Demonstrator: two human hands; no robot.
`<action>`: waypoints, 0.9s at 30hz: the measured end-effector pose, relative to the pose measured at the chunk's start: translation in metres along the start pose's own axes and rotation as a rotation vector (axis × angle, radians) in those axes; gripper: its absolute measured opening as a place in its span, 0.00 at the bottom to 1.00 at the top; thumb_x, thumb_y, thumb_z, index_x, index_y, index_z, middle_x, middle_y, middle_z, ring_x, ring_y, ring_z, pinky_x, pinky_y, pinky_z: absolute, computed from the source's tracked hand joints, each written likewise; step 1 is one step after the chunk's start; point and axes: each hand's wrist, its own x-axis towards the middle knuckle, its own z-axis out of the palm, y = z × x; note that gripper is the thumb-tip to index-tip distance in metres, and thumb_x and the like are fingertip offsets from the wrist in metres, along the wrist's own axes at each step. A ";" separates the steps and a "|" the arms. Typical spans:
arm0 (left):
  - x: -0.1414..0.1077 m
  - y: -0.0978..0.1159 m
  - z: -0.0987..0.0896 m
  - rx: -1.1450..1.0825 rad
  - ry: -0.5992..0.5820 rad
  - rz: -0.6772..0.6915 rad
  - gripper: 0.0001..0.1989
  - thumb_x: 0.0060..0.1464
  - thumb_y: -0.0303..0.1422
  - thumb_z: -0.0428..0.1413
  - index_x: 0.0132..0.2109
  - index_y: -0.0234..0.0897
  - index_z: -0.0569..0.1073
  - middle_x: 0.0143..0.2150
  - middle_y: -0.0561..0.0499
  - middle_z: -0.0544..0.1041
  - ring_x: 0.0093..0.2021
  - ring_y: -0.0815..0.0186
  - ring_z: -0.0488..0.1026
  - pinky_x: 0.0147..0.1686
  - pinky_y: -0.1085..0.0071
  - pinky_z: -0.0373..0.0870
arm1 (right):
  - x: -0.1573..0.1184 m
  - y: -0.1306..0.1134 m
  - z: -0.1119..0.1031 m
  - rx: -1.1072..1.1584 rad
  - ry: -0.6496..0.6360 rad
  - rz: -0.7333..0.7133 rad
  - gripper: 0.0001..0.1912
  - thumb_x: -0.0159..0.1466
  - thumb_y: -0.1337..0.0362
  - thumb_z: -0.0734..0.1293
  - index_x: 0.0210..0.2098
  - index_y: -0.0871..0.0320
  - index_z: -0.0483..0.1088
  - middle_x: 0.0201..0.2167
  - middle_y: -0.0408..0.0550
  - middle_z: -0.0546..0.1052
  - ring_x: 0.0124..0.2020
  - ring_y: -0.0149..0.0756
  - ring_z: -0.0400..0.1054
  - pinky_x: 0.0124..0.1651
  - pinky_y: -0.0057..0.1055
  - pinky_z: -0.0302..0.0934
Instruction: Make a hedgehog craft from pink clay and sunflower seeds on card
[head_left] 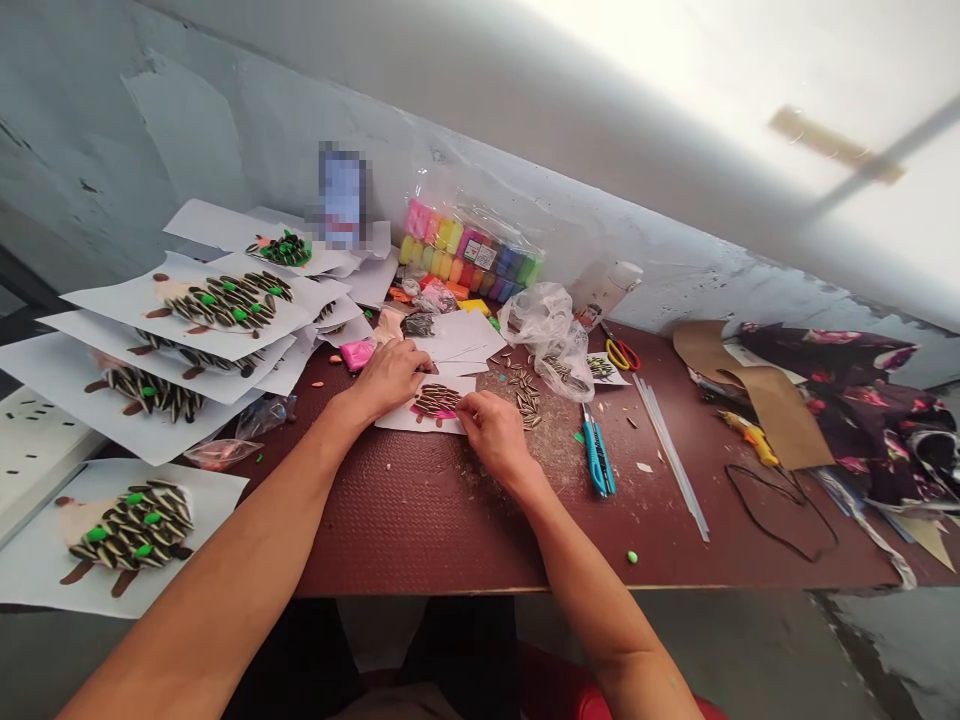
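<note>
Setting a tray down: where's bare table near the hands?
Bare tabletop between the forearms, before the seed picture; also between the blue utility knife and glue sticks. Crowded: stacked seed pictures at left, and behind the hands.

Blurred: upright pixelated object [342, 195], identity unreadable | Hidden: seed collage [436, 401], edge partly under right hand [495, 435] | Cut off: floral fabric [847, 400] at right picture edge

A small white paper sheet [397, 420] lies flat on the dark red table [420, 520], its top edge tucked near other loose sheets. On it, black-and-white striped sunflower seeds [436, 400] overlap in tight rows, forming a rounded dome over a patch of pink clay [414, 409]. Small brown clay stubs [422, 425] show beneath the dome.
</note>
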 end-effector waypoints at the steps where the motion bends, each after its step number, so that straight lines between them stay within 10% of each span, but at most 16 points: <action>1: 0.000 0.000 0.000 -0.001 -0.002 0.000 0.14 0.57 0.28 0.54 0.44 0.43 0.83 0.41 0.47 0.79 0.47 0.55 0.73 0.50 0.59 0.68 | 0.000 0.000 0.001 -0.009 0.000 -0.001 0.09 0.70 0.68 0.64 0.40 0.53 0.78 0.36 0.45 0.78 0.38 0.35 0.70 0.39 0.27 0.55; 27: 0.000 0.000 0.000 -0.004 -0.015 0.002 0.13 0.57 0.28 0.54 0.43 0.43 0.83 0.41 0.46 0.78 0.47 0.55 0.72 0.50 0.59 0.67 | 0.001 -0.011 0.002 -0.211 -0.092 0.009 0.13 0.73 0.66 0.59 0.40 0.54 0.75 0.36 0.47 0.75 0.33 0.36 0.64 0.33 0.31 0.45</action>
